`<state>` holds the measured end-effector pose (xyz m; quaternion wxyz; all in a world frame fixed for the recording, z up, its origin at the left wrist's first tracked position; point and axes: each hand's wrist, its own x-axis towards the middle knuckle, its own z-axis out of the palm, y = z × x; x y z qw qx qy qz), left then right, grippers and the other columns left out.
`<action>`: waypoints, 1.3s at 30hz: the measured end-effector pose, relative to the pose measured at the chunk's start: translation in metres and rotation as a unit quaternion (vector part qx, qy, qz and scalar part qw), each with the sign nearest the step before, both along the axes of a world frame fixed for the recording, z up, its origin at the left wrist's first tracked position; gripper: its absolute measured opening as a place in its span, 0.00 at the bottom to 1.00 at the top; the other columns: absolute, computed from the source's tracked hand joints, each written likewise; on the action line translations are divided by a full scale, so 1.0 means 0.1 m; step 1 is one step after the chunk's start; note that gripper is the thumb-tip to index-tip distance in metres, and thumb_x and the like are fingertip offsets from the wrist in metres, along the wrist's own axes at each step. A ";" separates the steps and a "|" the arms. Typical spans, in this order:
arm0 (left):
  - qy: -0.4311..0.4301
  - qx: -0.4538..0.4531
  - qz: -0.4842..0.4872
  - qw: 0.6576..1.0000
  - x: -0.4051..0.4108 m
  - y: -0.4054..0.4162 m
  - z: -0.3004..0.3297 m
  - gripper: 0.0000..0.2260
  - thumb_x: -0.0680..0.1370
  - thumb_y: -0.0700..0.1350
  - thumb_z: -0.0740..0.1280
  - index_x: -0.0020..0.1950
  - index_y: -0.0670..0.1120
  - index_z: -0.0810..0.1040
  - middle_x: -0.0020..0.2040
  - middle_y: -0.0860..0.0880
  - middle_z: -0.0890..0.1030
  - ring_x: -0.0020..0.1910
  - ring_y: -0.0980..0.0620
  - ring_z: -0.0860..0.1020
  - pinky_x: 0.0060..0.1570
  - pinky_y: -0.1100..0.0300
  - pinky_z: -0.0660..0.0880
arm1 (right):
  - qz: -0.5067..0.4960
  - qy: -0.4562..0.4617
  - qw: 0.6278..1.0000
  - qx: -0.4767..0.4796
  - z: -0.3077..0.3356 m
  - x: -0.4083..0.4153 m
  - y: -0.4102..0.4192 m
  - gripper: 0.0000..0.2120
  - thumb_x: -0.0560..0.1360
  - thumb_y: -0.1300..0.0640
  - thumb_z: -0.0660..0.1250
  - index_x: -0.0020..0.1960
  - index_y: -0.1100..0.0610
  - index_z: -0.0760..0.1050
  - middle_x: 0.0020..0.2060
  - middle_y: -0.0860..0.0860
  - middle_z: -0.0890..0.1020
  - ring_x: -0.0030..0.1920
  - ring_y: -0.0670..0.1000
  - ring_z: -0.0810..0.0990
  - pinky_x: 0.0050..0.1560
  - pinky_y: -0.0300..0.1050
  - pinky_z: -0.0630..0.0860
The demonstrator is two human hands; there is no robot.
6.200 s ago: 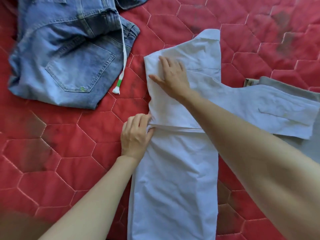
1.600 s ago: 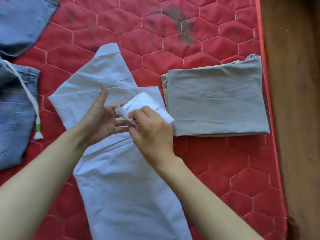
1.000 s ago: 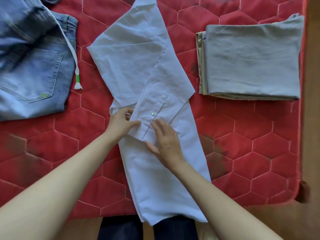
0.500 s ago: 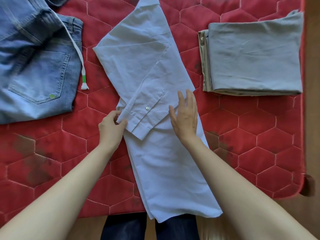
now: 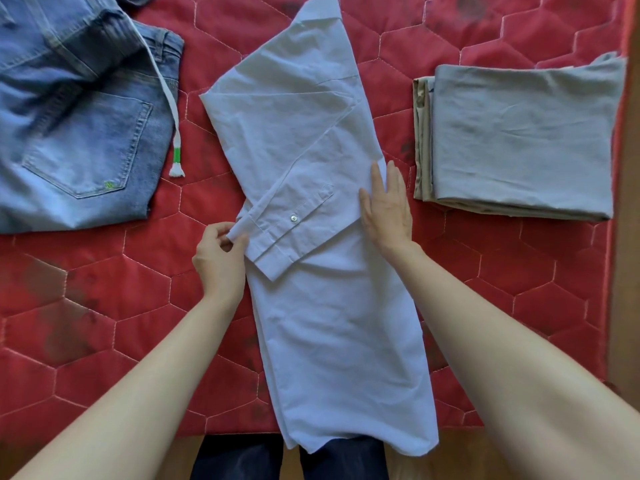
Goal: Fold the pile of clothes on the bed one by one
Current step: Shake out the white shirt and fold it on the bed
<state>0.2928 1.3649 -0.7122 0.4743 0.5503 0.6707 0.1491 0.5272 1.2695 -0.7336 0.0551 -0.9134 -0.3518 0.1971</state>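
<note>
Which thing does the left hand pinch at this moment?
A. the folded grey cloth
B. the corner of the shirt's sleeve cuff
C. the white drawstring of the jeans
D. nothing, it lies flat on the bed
B: the left hand pinches the corner of the sleeve cuff of the white shirt, while the right hand rests flat on the shirt.

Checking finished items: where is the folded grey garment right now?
In the head view, the folded grey garment lies on the red quilt at the upper right, right of the white shirt and just beyond the right hand.
</note>
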 end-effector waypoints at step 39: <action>0.246 0.233 -0.523 0.782 -0.81 -1.47 -0.39 0.25 0.81 0.52 0.50 0.76 0.45 0.61 0.77 0.40 0.60 0.75 0.40 0.60 0.70 0.37 0.59 | 0.218 0.003 0.975 0.029 -0.18 -0.44 -1.72 0.25 0.81 0.49 0.49 0.77 0.55 0.56 0.77 0.57 0.58 0.77 0.56 0.53 0.76 0.54 0.51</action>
